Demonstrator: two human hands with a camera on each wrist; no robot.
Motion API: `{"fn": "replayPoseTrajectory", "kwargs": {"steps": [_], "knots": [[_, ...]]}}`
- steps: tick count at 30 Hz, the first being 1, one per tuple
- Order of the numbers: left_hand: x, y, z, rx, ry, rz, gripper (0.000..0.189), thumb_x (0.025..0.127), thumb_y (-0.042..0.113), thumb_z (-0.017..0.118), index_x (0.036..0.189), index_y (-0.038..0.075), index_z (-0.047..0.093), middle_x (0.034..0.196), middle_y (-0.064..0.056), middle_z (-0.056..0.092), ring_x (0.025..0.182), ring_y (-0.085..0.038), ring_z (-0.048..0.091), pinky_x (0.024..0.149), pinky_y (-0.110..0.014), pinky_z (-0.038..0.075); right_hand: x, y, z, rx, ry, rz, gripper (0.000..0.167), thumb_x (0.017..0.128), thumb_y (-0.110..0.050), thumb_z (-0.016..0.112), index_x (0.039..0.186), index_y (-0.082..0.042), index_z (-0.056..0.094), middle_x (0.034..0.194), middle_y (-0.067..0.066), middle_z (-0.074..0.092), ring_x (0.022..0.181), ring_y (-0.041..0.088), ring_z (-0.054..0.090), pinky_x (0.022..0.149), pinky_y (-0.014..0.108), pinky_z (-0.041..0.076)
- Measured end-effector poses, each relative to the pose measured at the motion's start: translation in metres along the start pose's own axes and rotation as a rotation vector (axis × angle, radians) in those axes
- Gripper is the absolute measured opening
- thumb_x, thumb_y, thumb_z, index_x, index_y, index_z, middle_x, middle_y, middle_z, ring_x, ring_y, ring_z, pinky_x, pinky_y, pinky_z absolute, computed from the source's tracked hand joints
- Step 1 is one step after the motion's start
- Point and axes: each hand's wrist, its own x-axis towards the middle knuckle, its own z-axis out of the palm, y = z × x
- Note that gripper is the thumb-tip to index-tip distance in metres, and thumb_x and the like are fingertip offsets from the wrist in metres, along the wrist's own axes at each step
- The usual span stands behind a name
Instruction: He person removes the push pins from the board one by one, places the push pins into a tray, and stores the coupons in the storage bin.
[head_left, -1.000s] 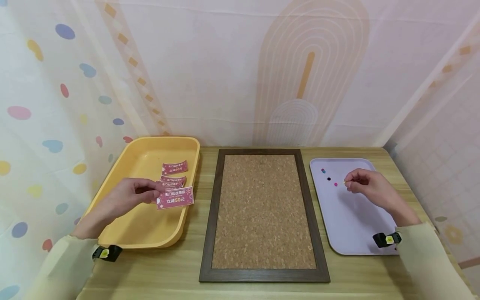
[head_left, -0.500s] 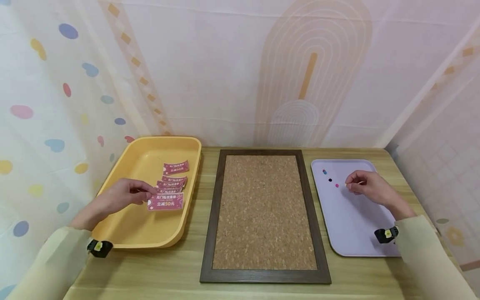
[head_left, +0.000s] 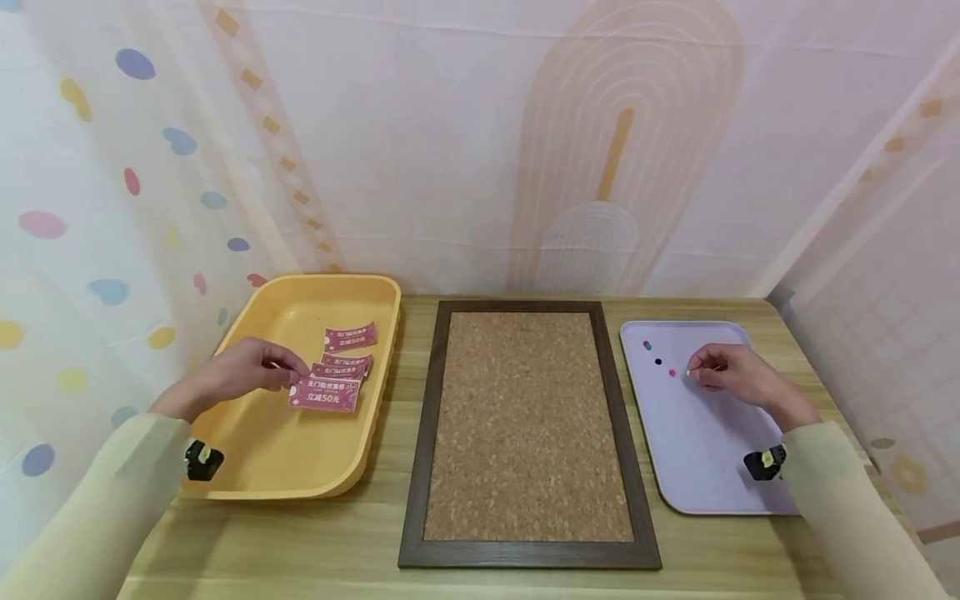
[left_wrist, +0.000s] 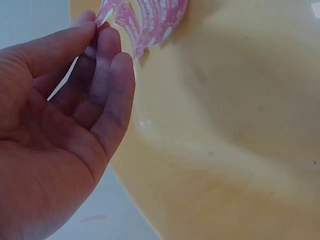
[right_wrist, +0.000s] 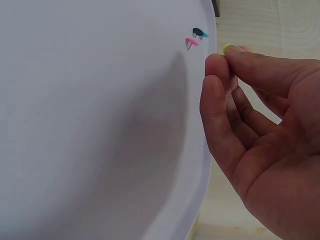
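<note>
My left hand (head_left: pixel 243 372) pinches one corner of a pink printed coupon (head_left: pixel 324 395) between thumb and fingers, above the yellow tray (head_left: pixel 292 487). Several like coupons (head_left: pixel 349 337) lie along that tray's right side, some overlapping and partly covered by the held one. Over the lilac tray (head_left: pixel 720 492), my right hand (head_left: pixel 742 377) pinches a small thumbtack whose yellow head (right_wrist: pixel 227 47) peeks out at the fingertips in the right wrist view. Left of those fingers, a pink thumbtack (head_left: pixel 672 373), a black thumbtack (head_left: pixel 658 362) and a blue thumbtack (head_left: pixel 648 346) rest on the tray.
Between the two trays a cork board (head_left: pixel 528 425) in a dark brown frame lies flat on the wooden table (head_left: pixel 360 542). A patterned curtain (head_left: pixel 435 167) rises behind the table's back edge.
My left hand has drawn the coupon leftward, further over the yellow tray, then slightly up. The right hand has barely moved and still pinches the thumbtack.
</note>
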Motion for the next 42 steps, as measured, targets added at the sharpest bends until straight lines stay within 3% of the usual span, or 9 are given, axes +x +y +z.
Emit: {"fn": "replayPoseTrajectory", "kwargs": {"steps": [8, 25, 32, 42], "knots": [[0.008, -0.016, 0.001, -0.043, -0.079, -0.029, 0.020, 0.098, 0.001, 0.064, 0.113, -0.007, 0.074, 0.113, -0.018, 0.074, 0.088, -0.014, 0.065, 0.079, -0.026, 0.057, 0.004, 0.006, 0.003, -0.033, -0.004, 0.005, 0.004, 0.096, 0.008, 0.065, 0.098, 0.012, 0.065, 0.087, 0.009, 0.064, 0.076, 0.006, 0.055, 0.068, 0.020, 0.051], [0.014, -0.036, 0.008, -0.082, -0.122, -0.137, 0.021, 0.099, 0.009, 0.067, 0.115, -0.003, 0.075, 0.114, -0.012, 0.073, 0.090, -0.012, 0.060, 0.078, -0.025, 0.054, 0.010, 0.013, 0.009, -0.012, -0.024, 0.026, 0.007, 0.097, 0.006, 0.064, 0.100, 0.012, 0.065, 0.087, 0.007, 0.063, 0.076, 0.005, 0.054, 0.066, 0.021, 0.051], [0.015, -0.043, 0.011, -0.083, -0.116, -0.141, 0.021, 0.099, 0.010, 0.068, 0.114, -0.001, 0.076, 0.115, -0.011, 0.073, 0.092, -0.015, 0.059, 0.077, -0.024, 0.053, 0.010, 0.011, 0.010, -0.025, -0.016, 0.059, 0.006, 0.096, 0.005, 0.064, 0.099, 0.010, 0.066, 0.086, 0.005, 0.063, 0.076, 0.007, 0.054, 0.065, 0.021, 0.050], [0.013, -0.037, 0.014, -0.093, -0.111, -0.108, 0.022, 0.098, 0.012, 0.069, 0.115, -0.002, 0.075, 0.114, -0.012, 0.072, 0.087, -0.011, 0.058, 0.075, -0.025, 0.052, 0.013, 0.012, 0.010, -0.058, -0.030, 0.095, 0.007, 0.096, 0.003, 0.065, 0.101, 0.008, 0.068, 0.089, 0.007, 0.063, 0.079, 0.012, 0.052, 0.065, 0.022, 0.048]]}}
